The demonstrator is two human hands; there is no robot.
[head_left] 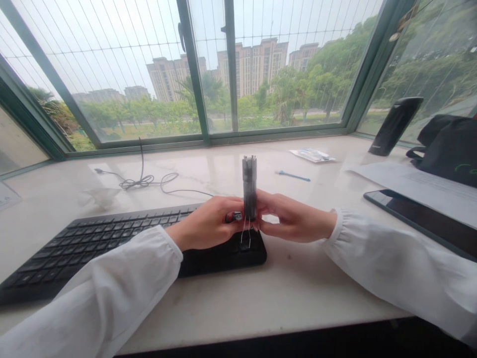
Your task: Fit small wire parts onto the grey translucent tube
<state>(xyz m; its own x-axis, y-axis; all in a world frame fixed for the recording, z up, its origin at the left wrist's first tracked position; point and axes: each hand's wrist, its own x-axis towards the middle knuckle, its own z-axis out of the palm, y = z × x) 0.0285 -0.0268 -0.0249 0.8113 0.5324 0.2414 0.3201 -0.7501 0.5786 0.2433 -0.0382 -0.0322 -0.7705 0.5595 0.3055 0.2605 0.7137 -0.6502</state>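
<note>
A dark grey keycap puller (249, 186) stands upright over the right end of a black keyboard (149, 238). Two thin wire prongs extend from its lower end, down around a key (245, 245); whether they grip it I cannot tell. My right hand (288, 215) is closed on the puller from the right side. From the left, my left hand (212, 223) is closed with its fingertips against the lower part of the puller. A small dark piece with a shiny end (234, 217) shows between my left thumb and fingers; its kind is unclear.
Behind the keyboard lies a coiled black cable (137, 182) near some crumpled clear plastic (102, 198). A small blue tool (294, 175) and a plastic packet (312, 155) lie farther back. At right are a phone (421, 214), white paper (410, 184), a black upright object (395, 127) and a black bag (447, 146).
</note>
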